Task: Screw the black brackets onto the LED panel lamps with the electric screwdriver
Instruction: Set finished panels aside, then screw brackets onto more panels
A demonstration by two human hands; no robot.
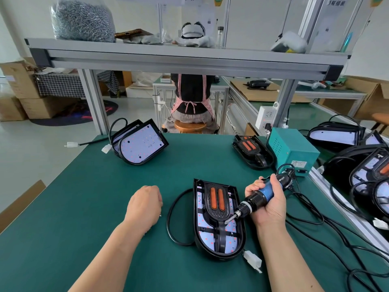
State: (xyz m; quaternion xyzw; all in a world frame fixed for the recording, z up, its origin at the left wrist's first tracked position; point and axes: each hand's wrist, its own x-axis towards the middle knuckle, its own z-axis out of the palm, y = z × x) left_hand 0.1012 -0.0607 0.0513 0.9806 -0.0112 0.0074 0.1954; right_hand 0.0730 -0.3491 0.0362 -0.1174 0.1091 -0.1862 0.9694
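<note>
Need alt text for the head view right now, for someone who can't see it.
The right hand holds an electric screwdriver with its bit over the black bracket on an LED panel lamp lying on a green table. The left hand rests closed on the table to the lamp's left.

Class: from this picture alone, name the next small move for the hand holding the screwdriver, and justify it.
Probably tip the electric screwdriver upright and seat its bit on the screw spot. The right hand holds it slanted, its tip over the black bracket on the LED panel lamp.
</note>
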